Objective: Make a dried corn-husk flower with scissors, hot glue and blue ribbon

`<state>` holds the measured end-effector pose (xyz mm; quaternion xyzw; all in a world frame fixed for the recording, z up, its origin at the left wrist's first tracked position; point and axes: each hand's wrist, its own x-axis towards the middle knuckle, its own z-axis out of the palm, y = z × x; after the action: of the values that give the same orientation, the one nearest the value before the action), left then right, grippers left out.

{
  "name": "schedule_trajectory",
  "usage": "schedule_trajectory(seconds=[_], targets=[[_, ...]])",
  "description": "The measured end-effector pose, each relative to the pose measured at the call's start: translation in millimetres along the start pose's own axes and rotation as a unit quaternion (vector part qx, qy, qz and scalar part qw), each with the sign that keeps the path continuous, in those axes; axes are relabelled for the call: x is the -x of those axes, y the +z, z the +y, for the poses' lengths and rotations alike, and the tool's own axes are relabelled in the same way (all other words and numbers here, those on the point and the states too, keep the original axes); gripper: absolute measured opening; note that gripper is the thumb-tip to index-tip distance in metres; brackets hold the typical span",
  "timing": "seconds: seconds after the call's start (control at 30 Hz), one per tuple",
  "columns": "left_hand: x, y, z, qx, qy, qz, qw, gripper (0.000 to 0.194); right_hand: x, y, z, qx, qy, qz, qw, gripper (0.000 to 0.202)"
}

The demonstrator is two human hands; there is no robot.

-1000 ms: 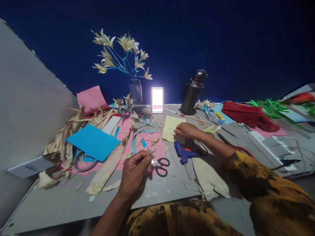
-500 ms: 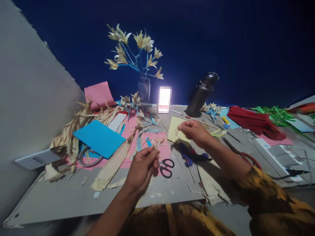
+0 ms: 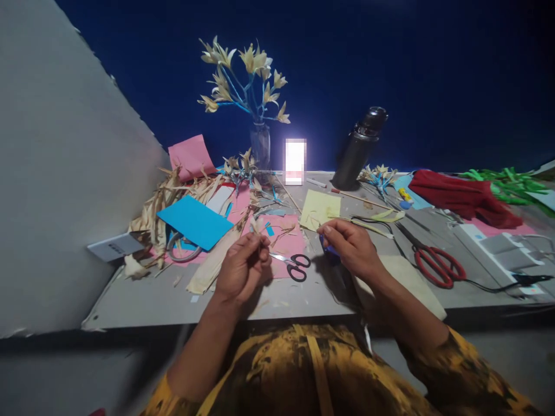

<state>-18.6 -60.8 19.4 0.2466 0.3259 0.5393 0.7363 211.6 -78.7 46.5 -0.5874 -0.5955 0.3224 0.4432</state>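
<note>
My left hand [image 3: 243, 263] is closed, with thumb and fingertips pinching a small cream dried-husk flower [image 3: 255, 225] above a pink sheet [image 3: 284, 268]. Black-handled scissors [image 3: 298, 267] lie just to its right, blades pointing toward it. My right hand [image 3: 353, 245] is also closed in a pinch at the lower edge of a yellow paper [image 3: 325, 205]; what its fingertips hold is too small to make out. Beneath that hand a blue-purple object [image 3: 328, 246] is mostly hidden. Thin pale scraps lie on the yellow paper.
Behind stand a glass vase [image 3: 260, 147] of husk flowers, a glowing blurred screen [image 3: 295, 162] and a dark flask [image 3: 358, 150]. A blue sheet [image 3: 195, 221] and dried husks [image 3: 150, 214] lie left. Red-handled shears [image 3: 440, 267], a red cloth [image 3: 463, 199] and a white power strip [image 3: 489, 254] lie right.
The view has shifted, showing more of my lap. My right hand has come lower and nearer to me, now over the blue-purple object. My left hand keeps its pinch on the flower.
</note>
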Motion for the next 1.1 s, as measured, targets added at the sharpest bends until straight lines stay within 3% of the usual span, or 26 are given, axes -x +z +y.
schedule_trajectory(seconds=[0.1,0.17,0.3,0.37,0.5,0.63,0.73,0.83,0.97,1.1], targets=[[2.8,-17.0,7.4,0.002,0.019,0.017,1.000,0.020,2.8,8.4,2.4,0.012,0.010,-0.009,1.000,0.022],[7.3,-22.7,9.3,0.019,-0.014,0.000,1.000,0.018,7.5,21.3,3.1,-0.032,0.033,-0.016,0.999,0.020],[17.5,-25.0,11.3,0.104,-0.108,-0.115,0.982,0.019,18.2,54.1,6.5,-0.234,0.131,-0.080,0.960,0.024],[20.3,-25.1,14.4,0.129,-0.118,-0.172,0.969,0.026,19.7,65.6,8.3,-0.307,0.152,-0.097,0.934,0.027],[20.1,-29.0,23.9,0.113,-0.101,-0.230,0.961,0.037,13.9,67.3,9.6,-0.356,0.147,-0.043,0.922,0.027],[17.2,-34.7,24.7,0.104,-0.092,-0.211,0.968,0.040,8.2,61.7,12.9,-0.354,0.156,-0.004,0.922,0.031],[15.9,-33.8,16.5,0.113,-0.123,-0.201,0.965,0.041,9.4,69.7,16.4,-0.348,0.177,-0.054,0.919,0.044],[15.2,-28.9,6.8,0.131,-0.158,-0.211,0.956,0.044,12.4,82.7,13.8,-0.346,0.177,-0.110,0.915,0.031],[14.6,-25.6,-2.4,0.145,-0.162,-0.215,0.952,0.051,14.1,92.9,-0.4,-0.354,0.169,-0.169,0.904,0.041],[12.4,-32.3,1.8,0.102,-0.144,-0.179,0.968,0.054,10.7,93.6,-6.4,-0.360,0.171,-0.173,0.901,0.030]])
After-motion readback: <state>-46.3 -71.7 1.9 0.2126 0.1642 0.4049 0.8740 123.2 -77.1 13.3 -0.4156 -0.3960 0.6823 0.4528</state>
